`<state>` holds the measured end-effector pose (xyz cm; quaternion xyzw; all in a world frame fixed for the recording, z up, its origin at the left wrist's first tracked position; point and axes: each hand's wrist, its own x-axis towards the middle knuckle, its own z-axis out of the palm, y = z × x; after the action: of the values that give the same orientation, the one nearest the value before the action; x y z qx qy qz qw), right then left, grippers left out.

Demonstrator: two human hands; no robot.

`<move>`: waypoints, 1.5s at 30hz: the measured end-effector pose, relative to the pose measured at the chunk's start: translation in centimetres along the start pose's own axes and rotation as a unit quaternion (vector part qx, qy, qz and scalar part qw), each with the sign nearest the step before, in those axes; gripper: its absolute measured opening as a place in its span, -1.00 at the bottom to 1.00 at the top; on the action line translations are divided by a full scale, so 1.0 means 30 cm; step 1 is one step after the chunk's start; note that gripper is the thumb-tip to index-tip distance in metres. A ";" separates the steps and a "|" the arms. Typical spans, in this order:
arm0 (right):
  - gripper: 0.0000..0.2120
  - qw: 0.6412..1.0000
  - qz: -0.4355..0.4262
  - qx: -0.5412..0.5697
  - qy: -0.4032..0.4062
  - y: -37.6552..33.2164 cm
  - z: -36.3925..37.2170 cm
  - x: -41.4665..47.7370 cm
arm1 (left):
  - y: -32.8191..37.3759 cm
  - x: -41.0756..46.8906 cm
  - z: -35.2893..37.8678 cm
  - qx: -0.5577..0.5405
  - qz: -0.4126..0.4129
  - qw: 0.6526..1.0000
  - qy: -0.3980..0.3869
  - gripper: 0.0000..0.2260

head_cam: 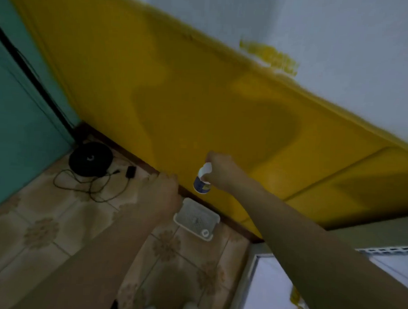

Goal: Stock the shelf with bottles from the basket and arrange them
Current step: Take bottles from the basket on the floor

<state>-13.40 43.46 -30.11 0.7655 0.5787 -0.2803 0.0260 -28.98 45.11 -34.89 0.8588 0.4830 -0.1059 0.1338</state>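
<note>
1. A right hand grips a white-capped bottle by its top, above the basket, apparently bound for the shelf to the basket's right.
2. A second bottle stands inside the basket.
3. The left hand, just left of the basket, is blurred; grip unclear.

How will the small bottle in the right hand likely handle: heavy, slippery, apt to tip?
Probably light: the right hand alone holds the bottle up by its white cap end. It hangs tilted without bending, so it is likely rigid. Being narrow and round, it may tip or roll once set down.
</note>
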 end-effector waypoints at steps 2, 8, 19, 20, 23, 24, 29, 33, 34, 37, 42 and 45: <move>-0.60 1.000 0.014 -0.006 -0.011 0.082 0.105 0.087 | 0.020 0.053 0.112 0.010 0.001 1.000 -0.015 -0.73; -0.64 0.999 0.034 -0.024 -0.027 0.338 0.518 0.367 | 0.022 0.225 0.527 0.033 0.017 0.999 -0.037 -0.75; -0.63 0.996 0.059 -0.023 -0.069 0.712 1.428 0.815 | -0.017 0.528 1.432 0.015 0.045 0.994 -0.096 -0.62; -0.64 0.995 0.064 -0.019 -0.070 0.739 1.500 0.850 | -0.025 0.555 1.504 0.015 0.048 0.994 -0.097 -0.62; -0.66 0.995 0.070 -0.005 -0.064 0.812 1.691 0.954 | -0.049 0.641 1.691 0.018 0.051 0.993 -0.104 -0.62; -0.66 0.995 0.073 -0.002 -0.064 0.833 1.742 0.983 | -0.057 0.672 1.741 0.020 0.052 0.993 -0.105 -0.62; -0.63 0.994 0.086 0.007 -0.074 0.924 1.902 1.059 | -0.069 0.804 1.897 0.039 0.058 0.994 -0.087 -0.63; -0.49 0.994 0.075 0.011 -0.083 0.939 1.945 1.080 | -0.049 0.859 1.933 0.050 0.061 0.993 -0.087 -0.62; -0.47 0.994 0.068 -0.002 -0.090 0.937 1.939 1.083 | -0.045 0.865 1.930 0.053 0.060 0.993 -0.086 -0.62; -0.50 0.993 0.062 -0.022 -0.102 0.920 1.866 1.075 | -0.029 0.852 1.876 0.057 0.054 0.993 -0.089 -0.65; -0.53 0.996 0.037 -0.054 -0.062 0.812 1.556 0.959 | -0.003 0.740 1.619 0.058 0.046 0.992 -0.098 -0.67; -0.56 0.995 0.019 -0.081 -0.046 0.694 1.289 0.839 | 0.015 0.645 1.360 0.067 0.043 0.994 -0.079 -0.64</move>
<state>-5.71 44.45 -80.13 0.7580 0.5832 -0.2664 0.1199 -20.86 46.82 -79.27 0.8746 0.4254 -0.2002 0.1181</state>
